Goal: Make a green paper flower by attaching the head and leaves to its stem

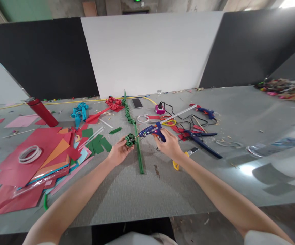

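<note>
Head view, littered grey table (127, 197) under glue gun (151, 130), white panel (152, 58)

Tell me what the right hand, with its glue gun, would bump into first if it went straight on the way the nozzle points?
Probably the green folded piece in the left hand. The glue gun aims right at it; whether they already touch is unclear.
</note>
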Tool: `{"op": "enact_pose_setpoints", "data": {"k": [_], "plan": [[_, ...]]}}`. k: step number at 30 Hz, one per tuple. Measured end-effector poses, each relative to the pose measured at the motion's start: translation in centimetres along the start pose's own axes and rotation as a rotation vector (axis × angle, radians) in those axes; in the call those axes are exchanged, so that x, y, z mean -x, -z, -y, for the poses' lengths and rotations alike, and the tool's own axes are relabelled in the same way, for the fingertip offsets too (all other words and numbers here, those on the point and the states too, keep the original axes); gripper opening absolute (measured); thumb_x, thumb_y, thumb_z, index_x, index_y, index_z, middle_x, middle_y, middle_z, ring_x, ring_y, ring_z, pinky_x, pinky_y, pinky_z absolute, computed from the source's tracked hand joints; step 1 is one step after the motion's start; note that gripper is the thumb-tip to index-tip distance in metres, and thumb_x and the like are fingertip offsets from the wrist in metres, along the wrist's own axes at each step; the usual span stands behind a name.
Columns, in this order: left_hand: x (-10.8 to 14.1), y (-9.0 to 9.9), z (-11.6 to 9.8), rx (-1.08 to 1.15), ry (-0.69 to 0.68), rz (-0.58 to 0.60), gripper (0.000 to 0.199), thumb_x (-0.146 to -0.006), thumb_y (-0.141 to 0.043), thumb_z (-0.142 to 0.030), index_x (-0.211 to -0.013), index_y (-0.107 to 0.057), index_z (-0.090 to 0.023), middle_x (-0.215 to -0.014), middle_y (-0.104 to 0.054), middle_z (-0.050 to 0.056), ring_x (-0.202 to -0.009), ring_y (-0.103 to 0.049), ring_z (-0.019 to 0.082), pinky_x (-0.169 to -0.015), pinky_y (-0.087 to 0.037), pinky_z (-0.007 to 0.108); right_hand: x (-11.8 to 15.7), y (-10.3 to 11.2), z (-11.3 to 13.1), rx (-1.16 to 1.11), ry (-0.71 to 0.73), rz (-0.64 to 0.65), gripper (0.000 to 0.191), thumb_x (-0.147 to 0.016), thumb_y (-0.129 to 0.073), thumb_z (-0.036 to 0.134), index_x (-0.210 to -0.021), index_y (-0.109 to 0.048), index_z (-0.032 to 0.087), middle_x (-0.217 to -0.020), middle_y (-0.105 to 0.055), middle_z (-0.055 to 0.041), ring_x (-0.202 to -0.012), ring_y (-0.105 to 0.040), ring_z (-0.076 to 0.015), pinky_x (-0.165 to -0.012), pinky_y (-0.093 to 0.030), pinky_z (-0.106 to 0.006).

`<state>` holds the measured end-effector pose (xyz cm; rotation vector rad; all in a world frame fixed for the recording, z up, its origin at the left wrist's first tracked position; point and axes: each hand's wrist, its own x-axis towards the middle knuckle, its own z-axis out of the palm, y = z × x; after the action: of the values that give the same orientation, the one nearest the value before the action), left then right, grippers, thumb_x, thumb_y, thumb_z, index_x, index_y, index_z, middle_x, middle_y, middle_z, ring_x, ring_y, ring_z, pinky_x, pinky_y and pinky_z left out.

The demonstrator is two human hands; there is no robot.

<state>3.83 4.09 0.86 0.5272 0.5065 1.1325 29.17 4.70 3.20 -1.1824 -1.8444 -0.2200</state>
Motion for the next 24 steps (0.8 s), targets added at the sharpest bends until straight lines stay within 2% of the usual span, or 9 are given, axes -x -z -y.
{"op": "enact_pose_setpoints", "data": {"k": [3,7,11,18,21,24], "plan": [[0.0,-0.2,-0.3,0.03,0.008,-0.033,0.024,-0.081,-0.066,-0.014,-0.105,-0.064,-0.016,-0.1,-0.072,0.01,-0.082,-0.071,0.02,-0.076,-0.057,0.03,-0.3,0.1,-0.2,-0.009,-0.1,0.03,0.017,-0.09,-0.057,0.034,-0.081,-0.05,0.022,-0.071,-0.058,-0.0013,-0.066,-0.055,-0.0191,-0.069,-0.044,-0.03],[-0.2,-0.2,-1.0,0.089,-0.017,-0.101,0.012,-0.084,-0.063,-0.015,-0.096,-0.064,-0.015,-0.098,-0.073,0.012,-0.08,-0.07,0.019,-0.075,-0.058,0.029,-1.0,0.4,-1.4,0.06,-0.115,0.079,0.017,-0.088,-0.056,0.035,-0.08,-0.051,0.021,-0.08,-0.063,-0.0043,-0.081,-0.058,-0.0224,-0.088,-0.04,-0.036],[-0.5,0.1,-1.9,0.095,-0.073,-0.13,0.009,-0.086,-0.061,-0.015,-0.095,-0.064,-0.014,-0.096,-0.074,0.013,-0.079,-0.071,0.019,-0.075,-0.058,0.029,-1.7,0.7,-3.4,0.257,-0.227,0.185,0.019,-0.086,-0.055,0.038,-0.09,-0.058,0.019,-0.099,-0.066,-0.0109,-0.102,-0.054,-0.0303,-0.095,-0.033,-0.043],[-0.6,0.3,-2.2,0.053,-0.112,-0.084,0.01,-0.085,-0.063,-0.013,-0.095,-0.065,-0.015,-0.099,-0.074,0.012,-0.08,-0.072,0.019,-0.074,-0.059,0.029,-1.9,0.7,-6.5,0.516,-0.489,0.403,0.04,-0.093,-0.044,0.045,-0.113,-0.055,0.011,-0.112,-0.061,-0.0191,-0.113,-0.047,-0.036,-0.095,-0.028,-0.049],[-0.6,0.4,-2.0,0.053,-0.118,-0.071,0.009,-0.084,-0.065,-0.013,-0.092,-0.065,-0.015,-0.098,-0.074,0.012,-0.08,-0.072,0.02,-0.074,-0.059,0.029,-1.6,0.6,-6.6,0.603,-0.55,0.461,0.047,-0.093,-0.048,0.048,-0.116,-0.052,0.007,-0.118,-0.055,-0.0238,-0.116,-0.043,-0.0393,-0.094,-0.027,-0.051],[-0.7,0.6,-1.9,0.053,-0.117,-0.076,0.01,-0.082,-0.067,-0.012,-0.091,-0.065,-0.016,-0.094,-0.074,0.01,-0.08,-0.072,0.02,-0.073,-0.059,0.029,-1.6,0.4,-5.0,0.643,-0.517,0.412,0.055,-0.09,-0.056,0.05,-0.12,-0.049,0.005,-0.125,-0.049,-0.0285,-0.12,-0.039,-0.0426,-0.094,-0.027,-0.053]]}}
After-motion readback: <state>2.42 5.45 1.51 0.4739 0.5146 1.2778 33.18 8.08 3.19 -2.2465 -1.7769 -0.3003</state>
